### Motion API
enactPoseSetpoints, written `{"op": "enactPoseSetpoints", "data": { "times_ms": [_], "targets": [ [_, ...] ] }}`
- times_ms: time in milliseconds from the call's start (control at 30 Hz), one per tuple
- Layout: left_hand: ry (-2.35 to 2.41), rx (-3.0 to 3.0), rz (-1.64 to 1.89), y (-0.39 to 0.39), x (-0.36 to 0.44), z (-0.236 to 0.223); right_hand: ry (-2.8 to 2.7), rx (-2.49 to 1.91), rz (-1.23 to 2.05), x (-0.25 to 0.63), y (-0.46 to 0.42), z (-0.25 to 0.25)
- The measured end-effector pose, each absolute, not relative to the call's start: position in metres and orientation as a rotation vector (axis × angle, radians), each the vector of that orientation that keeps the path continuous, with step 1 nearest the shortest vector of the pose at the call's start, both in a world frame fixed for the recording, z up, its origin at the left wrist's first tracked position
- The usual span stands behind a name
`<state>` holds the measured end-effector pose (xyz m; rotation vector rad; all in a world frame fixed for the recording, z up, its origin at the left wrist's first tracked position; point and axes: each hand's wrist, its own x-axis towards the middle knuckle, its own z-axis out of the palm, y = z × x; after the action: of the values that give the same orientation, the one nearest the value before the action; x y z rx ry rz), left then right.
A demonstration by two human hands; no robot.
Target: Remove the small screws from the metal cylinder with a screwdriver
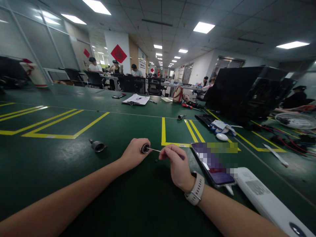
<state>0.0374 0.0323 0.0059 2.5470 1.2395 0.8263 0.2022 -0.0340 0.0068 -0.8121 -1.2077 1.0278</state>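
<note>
My left hand is closed around a dark, round metal connector part, its ringed open end facing right. In my right hand, a thin screwdriver is pinched, its slim shaft pointing left with the tip at or inside the connector's opening. The tip itself cannot be made out. A tiny dark ring or nut lies on the green table just below the shaft. Off to the left rests a similar metal connector shell on its side. A smaller metal piece lies farther back.
A phone with a cable and a white power bank lie right of my right hand. Beyond are a white mouse, a clipboard, a red screwdriver and a black case. Yellow tape marks the table.
</note>
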Motion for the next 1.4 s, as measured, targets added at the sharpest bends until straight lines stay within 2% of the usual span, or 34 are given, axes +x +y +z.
{"op": "enactPoseSetpoints", "data": {
  "times_ms": [133, 300, 533, 733, 900, 1067, 1400],
  "targets": [
    [1.214, 2.624, 0.808, 0.031, 0.038, 0.006, -1.479, -0.876, 0.922, 0.202, -0.041, 0.013],
    [1.210, 2.658, 0.796, 0.032, 0.038, 0.004, -1.531, -0.933, 0.784, 0.199, -0.044, 0.014],
    [1.231, 2.623, 0.776, 0.031, 0.038, 0.006, -1.127, -0.852, 1.210, 0.200, -0.031, 0.004],
    [1.238, 2.550, 0.880, 0.032, 0.038, 0.005, -0.973, -0.810, 1.380, 0.201, -0.024, 0.002],
    [1.219, 2.514, 0.961, 0.032, 0.038, 0.005, -0.920, -0.781, 1.383, 0.202, -0.024, 0.003],
    [1.244, 2.683, 0.871, 0.031, 0.037, 0.005, -0.960, -0.802, 1.318, 0.199, -0.029, 0.002],
    [1.156, 2.649, 0.860, 0.029, 0.037, 0.007, -0.883, -0.795, 1.459, 0.206, -0.019, 0.002]
  ]
}}
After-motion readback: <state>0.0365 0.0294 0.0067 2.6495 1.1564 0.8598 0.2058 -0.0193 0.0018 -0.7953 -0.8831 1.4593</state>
